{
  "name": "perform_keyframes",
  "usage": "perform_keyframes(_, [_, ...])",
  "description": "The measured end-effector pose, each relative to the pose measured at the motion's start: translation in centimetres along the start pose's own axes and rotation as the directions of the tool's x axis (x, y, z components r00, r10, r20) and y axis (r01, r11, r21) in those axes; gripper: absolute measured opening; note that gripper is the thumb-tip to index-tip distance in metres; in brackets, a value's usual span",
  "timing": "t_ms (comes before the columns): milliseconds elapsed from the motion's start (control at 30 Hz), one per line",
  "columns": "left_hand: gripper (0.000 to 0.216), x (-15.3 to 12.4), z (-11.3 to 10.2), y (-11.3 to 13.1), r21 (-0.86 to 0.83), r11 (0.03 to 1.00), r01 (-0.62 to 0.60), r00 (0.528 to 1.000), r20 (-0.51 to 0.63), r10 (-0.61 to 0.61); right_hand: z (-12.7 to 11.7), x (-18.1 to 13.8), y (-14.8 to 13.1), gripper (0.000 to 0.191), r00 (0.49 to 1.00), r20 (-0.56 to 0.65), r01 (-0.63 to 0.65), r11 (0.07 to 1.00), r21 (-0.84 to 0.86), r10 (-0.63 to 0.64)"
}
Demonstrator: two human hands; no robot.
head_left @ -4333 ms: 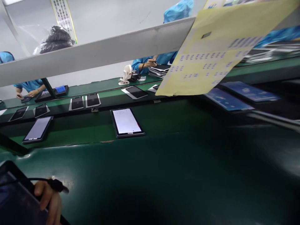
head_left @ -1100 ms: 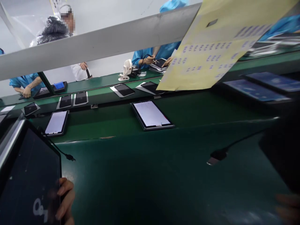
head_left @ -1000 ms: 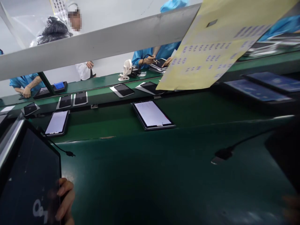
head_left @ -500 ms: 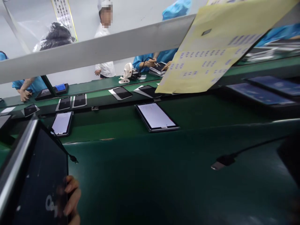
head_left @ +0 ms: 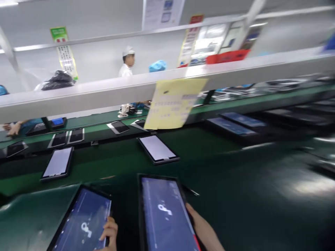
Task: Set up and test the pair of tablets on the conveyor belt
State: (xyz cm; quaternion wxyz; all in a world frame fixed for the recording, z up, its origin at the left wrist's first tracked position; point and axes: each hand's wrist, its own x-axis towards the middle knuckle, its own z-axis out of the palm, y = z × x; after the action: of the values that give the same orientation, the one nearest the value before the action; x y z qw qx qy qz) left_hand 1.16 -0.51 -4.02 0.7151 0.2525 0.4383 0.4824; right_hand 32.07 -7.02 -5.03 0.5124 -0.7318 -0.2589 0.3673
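Note:
My left hand (head_left: 110, 234) grips the right edge of a dark tablet (head_left: 82, 221) with a blue lit screen, at the bottom left over the green work surface (head_left: 248, 205). My right hand (head_left: 202, 228) holds a second tablet (head_left: 164, 214) by its right edge, just to the right of the first. Both screens show a white logo. The two tablets lie side by side, tilted toward me.
Two tablets with white screens (head_left: 157, 149) (head_left: 57, 162) lie on the green conveyor behind. Smaller devices (head_left: 67, 137) sit on the far belt. A yellow sheet (head_left: 172, 103) hangs from a white rail (head_left: 104, 96). A person in white (head_left: 127, 66) stands beyond. Dark tablets (head_left: 230, 126) line the right.
The view has lifted and swung. The left hand's tablet has come in toward the centre, and my right hand has come into view with a second tablet. The loose cable end is out of view.

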Motion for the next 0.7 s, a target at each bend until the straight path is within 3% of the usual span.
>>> perform_keyframes(133, [0.029, 2.4, -1.1, 1.3, -0.114, 0.993, 0.000, 0.996, 0.083, 0.009, 3.7, 1.2, -2.6, 0.072, 0.980, 0.164, 0.098, 0.990, 0.097, -0.113])
perform_keyframes(233, [0.039, 2.5, -0.2, 1.4, -0.316, 0.948, 0.027, 0.987, 0.157, 0.025, 4.2, 1.8, -3.8, 0.072, 0.966, 0.083, 0.242, 0.969, 0.050, -0.246])
perform_keyframes(333, [0.032, 1.2, 2.5, -0.3, -0.424, 0.892, 0.159, 0.974, 0.212, -0.073, 3.1, 0.5, -4.1, 0.062, 0.922, 0.002, 0.386, 0.921, -0.041, -0.387])
perform_keyframes(400, [0.022, -0.1, 4.7, -1.9, -0.377, 0.884, 0.276, 0.949, 0.255, -0.188, 2.1, -1.2, -3.9, 0.043, 0.858, 0.085, 0.514, 0.853, -0.095, -0.507])
perform_keyframes(467, [0.022, -1.2, 6.4, -3.2, -0.212, 0.925, 0.315, 0.933, 0.246, -0.261, 1.3, -3.1, -3.5, 0.027, 0.740, 0.212, 0.671, 0.721, -0.171, -0.638])
perform_keyframes(500, [0.025, -1.7, 6.8, -3.8, -0.097, 0.963, 0.251, 0.953, 0.200, -0.228, 1.0, -3.8, -3.1, 0.024, 0.685, 0.255, 0.729, 0.649, -0.219, -0.683])
perform_keyframes(567, [0.031, -2.4, 7.1, -4.5, 0.192, 0.979, -0.071, 0.993, 0.102, 0.052, 0.5, -4.6, -2.5, 0.023, 0.640, 0.273, 0.764, 0.557, -0.324, -0.719])
perform_keyframes(600, [0.034, -2.6, 6.9, -4.8, 0.343, 0.897, -0.278, 0.961, 0.098, 0.260, 0.3, -4.7, -2.3, 0.022, 0.650, 0.252, 0.750, 0.552, -0.365, -0.717])
perform_keyframes(633, [0.039, -2.7, 6.7, -5.1, 0.471, 0.759, -0.450, 0.888, 0.143, 0.438, 0.2, -4.5, -2.1, 0.022, 0.662, 0.238, 0.734, 0.553, -0.394, -0.710])
perform_keyframes(700, [0.056, -2.7, 6.2, -5.7, 0.611, 0.480, -0.630, 0.749, 0.313, 0.584, 0.1, -3.8, -2.1, 0.022, 0.669, 0.249, 0.725, 0.542, -0.424, -0.700])
